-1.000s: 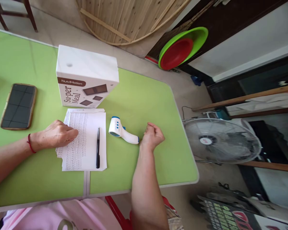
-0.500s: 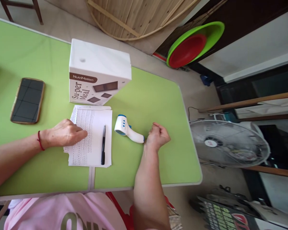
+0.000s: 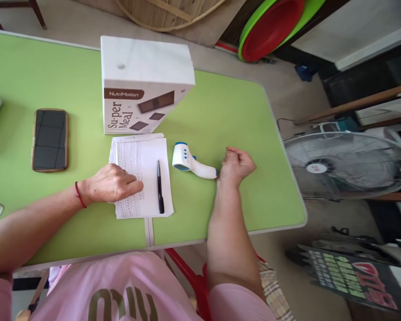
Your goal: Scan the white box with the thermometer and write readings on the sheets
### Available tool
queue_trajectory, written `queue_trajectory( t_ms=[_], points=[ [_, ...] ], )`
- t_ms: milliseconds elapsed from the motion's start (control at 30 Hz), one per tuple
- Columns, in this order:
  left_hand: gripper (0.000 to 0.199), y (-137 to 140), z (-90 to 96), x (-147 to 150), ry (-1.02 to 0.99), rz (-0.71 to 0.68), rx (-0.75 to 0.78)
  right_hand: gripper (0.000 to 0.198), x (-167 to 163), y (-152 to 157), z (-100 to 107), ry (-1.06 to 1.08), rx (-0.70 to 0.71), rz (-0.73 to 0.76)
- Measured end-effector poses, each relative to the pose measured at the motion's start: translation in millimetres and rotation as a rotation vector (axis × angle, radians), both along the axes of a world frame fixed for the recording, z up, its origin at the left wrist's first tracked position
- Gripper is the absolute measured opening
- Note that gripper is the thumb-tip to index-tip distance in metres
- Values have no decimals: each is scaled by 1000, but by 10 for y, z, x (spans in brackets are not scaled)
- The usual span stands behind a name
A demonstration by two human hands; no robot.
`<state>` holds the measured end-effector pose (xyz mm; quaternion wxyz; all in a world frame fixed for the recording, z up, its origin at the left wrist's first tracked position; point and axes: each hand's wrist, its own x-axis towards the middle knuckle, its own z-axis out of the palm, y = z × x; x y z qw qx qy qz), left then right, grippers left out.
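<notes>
My left hand (image 3: 115, 183) rests on the left part of a small stack of written paper sheets (image 3: 150, 178), its fingers curled in and closed with nothing seen in them. A black pen (image 3: 159, 187) lies on the right side of the sheets. To the right of the paper, a white and blue infrared thermometer (image 3: 194, 162) lies on the green table. Beside the end of its handle is my right hand (image 3: 237, 166), closed in a loose fist. No object shows in that fist.
Behind the paper stands a white NutriMotion box (image 3: 143, 84). A phone (image 3: 50, 140) in a brown case lies at the left on the green table (image 3: 234, 111). Past the table's right edge is a standing fan (image 3: 350, 167). Green and red basins (image 3: 274, 26) stand beyond.
The camera view has turned a little, so the table and everything on it appear shifted right in the picture. Both hands keep their place beside the paper and the thermometer.
</notes>
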<state>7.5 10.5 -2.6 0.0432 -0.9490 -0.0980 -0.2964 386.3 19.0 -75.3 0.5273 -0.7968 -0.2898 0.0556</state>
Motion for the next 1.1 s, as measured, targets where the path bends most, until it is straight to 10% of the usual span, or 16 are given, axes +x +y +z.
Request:
queue_trajectory(
  t_ms=[1100],
  points=[
    [29,116,-87,-76,-11,70,0,20,-51,42,-11,-27,46,-12]
  ],
)
